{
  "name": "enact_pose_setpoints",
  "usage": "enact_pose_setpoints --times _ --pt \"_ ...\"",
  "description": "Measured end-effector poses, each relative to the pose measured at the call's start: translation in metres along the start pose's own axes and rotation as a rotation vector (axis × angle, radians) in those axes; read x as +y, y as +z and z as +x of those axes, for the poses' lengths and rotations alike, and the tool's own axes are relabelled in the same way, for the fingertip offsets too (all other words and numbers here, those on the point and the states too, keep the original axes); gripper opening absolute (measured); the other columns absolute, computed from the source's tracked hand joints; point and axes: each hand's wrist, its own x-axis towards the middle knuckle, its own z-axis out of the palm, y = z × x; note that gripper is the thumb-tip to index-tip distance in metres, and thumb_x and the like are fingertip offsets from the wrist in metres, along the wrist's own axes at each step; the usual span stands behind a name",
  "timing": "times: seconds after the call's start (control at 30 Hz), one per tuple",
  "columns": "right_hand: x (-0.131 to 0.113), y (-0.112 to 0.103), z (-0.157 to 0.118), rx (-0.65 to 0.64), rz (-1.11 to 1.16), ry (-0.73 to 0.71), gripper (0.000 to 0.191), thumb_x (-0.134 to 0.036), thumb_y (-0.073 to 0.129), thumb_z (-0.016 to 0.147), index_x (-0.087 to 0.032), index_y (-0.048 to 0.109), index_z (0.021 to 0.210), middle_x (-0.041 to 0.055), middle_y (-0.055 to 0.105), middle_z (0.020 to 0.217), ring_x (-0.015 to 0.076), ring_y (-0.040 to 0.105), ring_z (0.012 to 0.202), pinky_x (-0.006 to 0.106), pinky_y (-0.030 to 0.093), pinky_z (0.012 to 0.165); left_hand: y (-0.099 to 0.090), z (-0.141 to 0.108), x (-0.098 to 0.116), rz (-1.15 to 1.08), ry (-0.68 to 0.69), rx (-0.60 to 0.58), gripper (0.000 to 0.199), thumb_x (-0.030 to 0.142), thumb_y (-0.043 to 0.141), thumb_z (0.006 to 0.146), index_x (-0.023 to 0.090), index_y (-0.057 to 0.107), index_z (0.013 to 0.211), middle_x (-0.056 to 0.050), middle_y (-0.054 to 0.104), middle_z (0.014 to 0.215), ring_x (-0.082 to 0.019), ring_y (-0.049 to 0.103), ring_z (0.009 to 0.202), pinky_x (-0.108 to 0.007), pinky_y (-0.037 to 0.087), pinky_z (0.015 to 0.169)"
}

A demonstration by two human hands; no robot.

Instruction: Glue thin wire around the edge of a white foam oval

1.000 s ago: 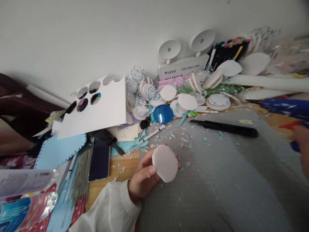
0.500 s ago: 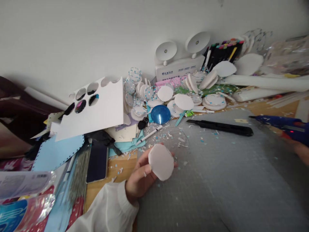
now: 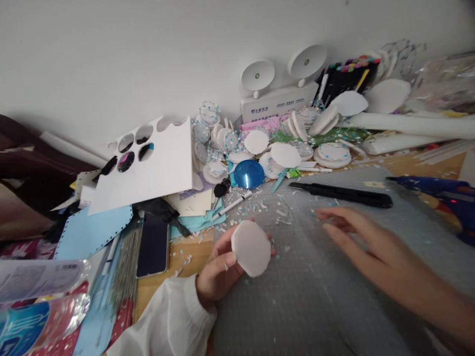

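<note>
A white foam disc (image 3: 251, 248) with roughly cut edges is held up by my left hand (image 3: 218, 264), thumb in front and fingers behind it. My right hand (image 3: 356, 237) hovers over the grey cutting mat (image 3: 297, 306) on the right, its thumb and fingers apart and slightly blurred; I see nothing in it. Just beyond that hand lies a black utility knife (image 3: 341, 194). A blue glue gun (image 3: 434, 187) with a small red light rests at the right edge.
Piled along the wall are white discs (image 3: 285, 155) with blue-dotted trim, a blue round lid (image 3: 249, 174) and a white twin-lamp light (image 3: 278, 106). White foam board with round holes (image 3: 156, 173) leans at left, near a phone (image 3: 153, 247) and a plastic bottle (image 3: 40, 316). Scraps litter the mat.
My right hand has let go of the glue gun and moved left over the mat. My left hand keeps the foam disc in nearly the same place.
</note>
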Motion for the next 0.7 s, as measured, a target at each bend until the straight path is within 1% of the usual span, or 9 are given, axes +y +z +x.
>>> enact_pose_setpoints --times 0.03,0.07,0.13,0.2,0.3,0.43,0.6,0.63,0.7 --pt "-0.01 0.012 0.008 -0.11 0.084 0.105 0.031 -0.045 0.049 0.093 -0.024 0.063 0.111 0.0067 0.073 0.103 0.0216 0.071 0.087 0.034 0.059 0.073 0.0 0.0 0.0 -0.004 0.0 -0.003 0.065 0.043 0.07 0.078 0.026 0.051 0.137 -0.013 0.066 0.122 -0.034 0.065 0.11 -0.051 0.042 0.1" --pt "-0.017 0.022 0.015 -0.18 0.164 0.166 0.033 -0.047 0.048 0.093 -0.023 0.062 0.111 0.0078 0.072 0.105 0.0223 0.07 0.091 0.036 0.059 0.077 -0.001 0.0 0.0 -0.008 0.001 -0.006 0.064 0.043 0.07 0.078 0.026 0.051 0.136 -0.013 0.067 0.122 -0.033 0.065 0.11 -0.052 0.042 0.101" --pt "-0.027 0.034 0.026 -0.231 0.283 0.191 0.033 -0.048 0.048 0.093 -0.022 0.063 0.108 0.0077 0.073 0.103 0.0231 0.069 0.093 0.037 0.058 0.079 -0.001 0.0 0.0 -0.015 0.011 -0.009 0.061 0.042 0.07 0.078 0.026 0.053 0.135 -0.012 0.067 0.121 -0.033 0.065 0.109 -0.052 0.042 0.101" --pt "-0.031 0.037 0.032 -0.226 0.34 0.15 0.028 -0.045 0.048 0.093 -0.023 0.064 0.098 0.0056 0.073 0.094 0.0217 0.069 0.087 0.035 0.058 0.075 -0.002 0.0 0.0 -0.02 0.02 -0.009 0.059 0.041 0.071 0.078 0.026 0.055 0.133 -0.012 0.068 0.12 -0.033 0.065 0.109 -0.052 0.042 0.101" --pt "-0.037 0.037 0.031 -0.142 0.391 0.035 0.021 -0.037 0.047 0.096 -0.024 0.062 0.089 0.0017 0.07 0.082 0.0172 0.068 0.077 0.028 0.056 0.067 -0.003 0.0 0.0 -0.019 0.033 -0.005 0.057 0.04 0.071 0.078 0.027 0.055 0.132 -0.011 0.068 0.12 -0.032 0.065 0.11 -0.051 0.041 0.102" --pt "-0.049 0.038 0.02 0.001 0.433 -0.151 0.013 -0.021 0.047 0.096 -0.024 0.06 0.097 -0.0009 0.064 0.078 0.0125 0.063 0.072 0.023 0.053 0.067 -0.003 0.001 -0.001 -0.001 0.062 0.001 0.058 0.039 0.07 0.08 0.028 0.053 0.134 -0.011 0.064 0.128 -0.031 0.063 0.114 -0.05 0.042 0.102" --pt "-0.056 0.038 0.008 0.0 0.391 -0.492 0.024 -0.007 0.047 0.091 -0.019 0.059 0.109 0.001 0.064 0.08 0.0131 0.06 0.077 0.026 0.051 0.071 0.002 0.003 -0.001 0.028 0.083 -0.05 0.057 0.035 0.072 0.078 0.03 0.054 0.132 -0.01 0.064 0.128 -0.031 0.064 0.112 -0.044 0.047 0.095" --pt "-0.056 0.037 0.007 -0.002 0.374 -0.541 0.026 -0.006 0.047 0.09 -0.018 0.059 0.11 0.001 0.065 0.079 0.0133 0.06 0.077 0.026 0.051 0.072 0.003 0.004 -0.001 0.031 0.086 -0.055 0.057 0.034 0.073 0.077 0.031 0.055 0.131 -0.009 0.064 0.128 -0.03 0.064 0.112 -0.042 0.047 0.094" --pt "-0.057 0.034 0.007 0.001 0.344 -0.579 0.026 -0.006 0.047 0.09 -0.017 0.059 0.11 0.0003 0.066 0.076 0.0134 0.061 0.076 0.027 0.05 0.072 0.005 0.005 0.0 0.035 0.077 -0.058 0.059 0.033 0.076 0.075 0.031 0.055 0.13 -0.008 0.063 0.128 -0.029 0.064 0.112 -0.039 0.048 0.092"
